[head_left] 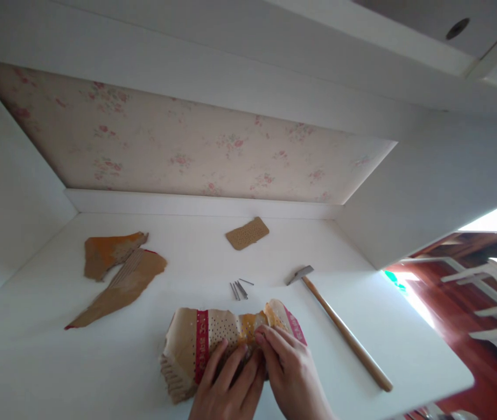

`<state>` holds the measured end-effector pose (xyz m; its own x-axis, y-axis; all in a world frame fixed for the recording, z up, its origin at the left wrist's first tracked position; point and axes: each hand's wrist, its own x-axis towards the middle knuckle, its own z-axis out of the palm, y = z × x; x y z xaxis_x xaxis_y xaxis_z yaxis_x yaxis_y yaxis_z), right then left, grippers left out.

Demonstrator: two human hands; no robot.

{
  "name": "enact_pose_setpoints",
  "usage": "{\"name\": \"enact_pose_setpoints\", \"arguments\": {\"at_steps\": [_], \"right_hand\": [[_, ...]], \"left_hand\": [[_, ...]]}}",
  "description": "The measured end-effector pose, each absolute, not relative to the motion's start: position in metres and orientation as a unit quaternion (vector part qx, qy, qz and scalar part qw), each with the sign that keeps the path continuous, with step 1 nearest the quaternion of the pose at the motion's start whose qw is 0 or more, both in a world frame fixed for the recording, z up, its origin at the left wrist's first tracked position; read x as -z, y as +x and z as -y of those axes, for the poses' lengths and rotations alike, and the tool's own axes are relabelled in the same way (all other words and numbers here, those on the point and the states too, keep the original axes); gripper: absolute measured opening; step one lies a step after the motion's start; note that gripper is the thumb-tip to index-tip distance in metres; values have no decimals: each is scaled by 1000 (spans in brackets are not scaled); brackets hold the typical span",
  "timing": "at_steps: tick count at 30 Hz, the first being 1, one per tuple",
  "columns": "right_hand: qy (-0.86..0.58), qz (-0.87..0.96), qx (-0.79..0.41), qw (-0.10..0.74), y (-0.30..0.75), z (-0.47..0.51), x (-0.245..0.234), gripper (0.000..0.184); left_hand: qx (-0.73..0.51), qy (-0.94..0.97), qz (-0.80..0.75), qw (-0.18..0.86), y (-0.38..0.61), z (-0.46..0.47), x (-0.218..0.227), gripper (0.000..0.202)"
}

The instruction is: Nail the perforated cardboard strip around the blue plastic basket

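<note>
A torn piece of brown cardboard with red printed bands and many small punched holes lies at the front of the white table. My left hand presses on it, fingers curled over its middle. Beside it, my right hand pinches the cardboard near an orange-stained, raised part with thumb and forefinger. The fingertips of both hands nearly meet, and what lies beneath them is hidden. Just beyond the cardboard are several small metal punches or nails. To the right rests a hammer with a wooden handle.
Two torn cardboard scraps lie at the left. A small perforated cardboard rectangle is near the back. White panels and a floral-papered wall enclose the table. Beyond its right edge are a red floor and a white chair.
</note>
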<state>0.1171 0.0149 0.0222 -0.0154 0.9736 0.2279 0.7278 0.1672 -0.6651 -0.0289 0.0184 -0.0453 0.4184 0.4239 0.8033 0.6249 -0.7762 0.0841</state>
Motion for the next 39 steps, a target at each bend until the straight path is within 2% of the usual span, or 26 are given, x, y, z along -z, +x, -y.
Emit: {"name": "enact_pose_setpoints", "arguments": {"at_steps": [8,11,15,22,31,36,39], "right_hand": [[-628,695,-181,300,116,-16,-25,31],[-625,699,-183,297,116,-17,-27,31],[-621,705,-189,286,117,-18,-30,27],[-623,721,-169,254,120,-18,-28,26],[-598,710,-183,322,123,-17,-30,22],[-607,651,-183,419,136,-16,-32,18],[-655,549,-244,458,151,-14,-32,22]], "left_hand": [[439,-831,341,-10,-41,-19,15,28],[367,-854,363,-62,-50,-25,-6,26],[332,-844,417,-66,-48,-35,-22,29],[286,-860,412,-97,-50,-44,-27,31],[296,-807,511,30,-112,-55,-35,29],[306,-788,535,-1,-131,-49,-24,37],[305,-767,563,-29,-128,-42,-18,38]]}}
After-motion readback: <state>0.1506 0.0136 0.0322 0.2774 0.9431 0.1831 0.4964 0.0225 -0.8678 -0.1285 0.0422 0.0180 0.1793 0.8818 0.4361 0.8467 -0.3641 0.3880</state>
